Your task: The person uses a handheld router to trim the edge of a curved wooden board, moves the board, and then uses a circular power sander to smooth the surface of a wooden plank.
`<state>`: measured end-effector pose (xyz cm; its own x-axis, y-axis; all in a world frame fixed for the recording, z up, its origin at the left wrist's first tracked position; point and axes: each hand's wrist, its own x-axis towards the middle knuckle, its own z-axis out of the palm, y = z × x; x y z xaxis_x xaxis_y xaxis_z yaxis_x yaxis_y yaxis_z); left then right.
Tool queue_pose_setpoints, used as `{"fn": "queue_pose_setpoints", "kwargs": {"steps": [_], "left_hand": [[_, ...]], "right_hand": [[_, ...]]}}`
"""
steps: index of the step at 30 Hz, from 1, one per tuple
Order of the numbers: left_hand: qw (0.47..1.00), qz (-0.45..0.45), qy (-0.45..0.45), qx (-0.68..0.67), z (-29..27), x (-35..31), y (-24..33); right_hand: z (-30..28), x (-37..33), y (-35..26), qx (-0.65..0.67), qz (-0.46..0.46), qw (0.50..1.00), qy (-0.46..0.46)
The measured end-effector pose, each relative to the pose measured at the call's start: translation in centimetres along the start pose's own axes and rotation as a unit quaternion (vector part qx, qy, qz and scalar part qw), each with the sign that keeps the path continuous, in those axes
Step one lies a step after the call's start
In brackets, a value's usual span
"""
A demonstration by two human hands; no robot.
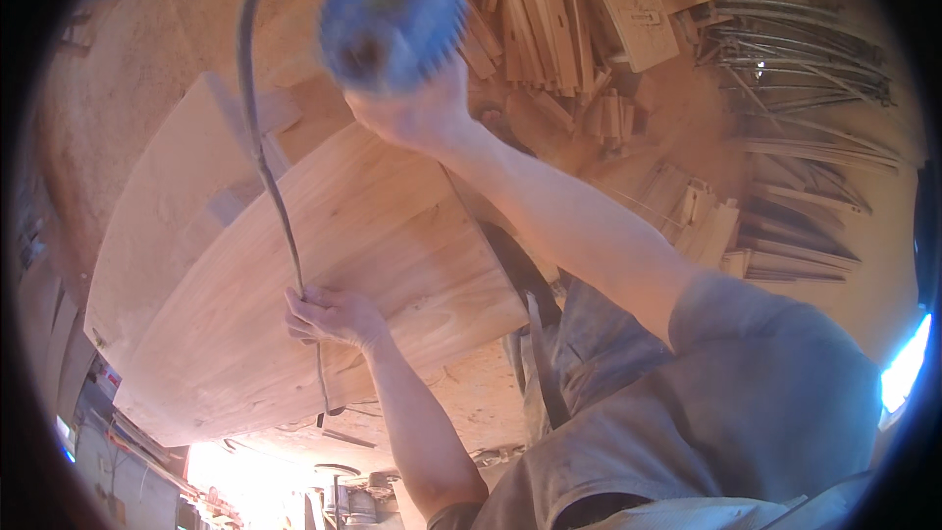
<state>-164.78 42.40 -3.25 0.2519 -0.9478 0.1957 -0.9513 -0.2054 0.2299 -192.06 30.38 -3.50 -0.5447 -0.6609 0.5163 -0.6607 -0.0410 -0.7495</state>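
Plainly, a blue ridged tool up beyond the wooden panel, a cord in the left hand

The wooden panel is broad, pale and grainy, with one long curved side. Past its far end, the right hand has its grip on the tool; both are blurred, and most of the fingers are hidden behind the tool's body, so their exact placing cannot be told. Whether the tool touches anything is also unclear.

The left hand is over the nearer part of the panel, its thumb and fingers closed around the dark cord. Whether that hand also touches the panel cannot be told. The cord curves down along the panel's left side, crosses its face to the left hand and hangs on past the panel's near edge.

A second pale board lies to the left of the panel, partly covered by it. Farther off, beyond the panel to the right, stand wooden slats beside a flat rectangular board. Well to the right of the panel are thin curved rods, with stacked planks nearer than the rods.
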Motion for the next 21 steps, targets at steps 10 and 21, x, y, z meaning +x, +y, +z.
{"fn": "queue_pose_setpoints", "kwargs": {"steps": [10, 21], "left_hand": [[0.999, 0.007, 0.045, 0.005, 0.6, -0.2, -0.5], [0.961, -0.062, -0.263, -0.049, -12.7, -3.4, -0.5]], "right_hand": [[-1.2, 4.9, 0.5, 0.115, 0.230, 0.966, -0.007], [-2.4, 1.1, 1.6, 0.322, 0.368, 0.870, 0.062]]}}
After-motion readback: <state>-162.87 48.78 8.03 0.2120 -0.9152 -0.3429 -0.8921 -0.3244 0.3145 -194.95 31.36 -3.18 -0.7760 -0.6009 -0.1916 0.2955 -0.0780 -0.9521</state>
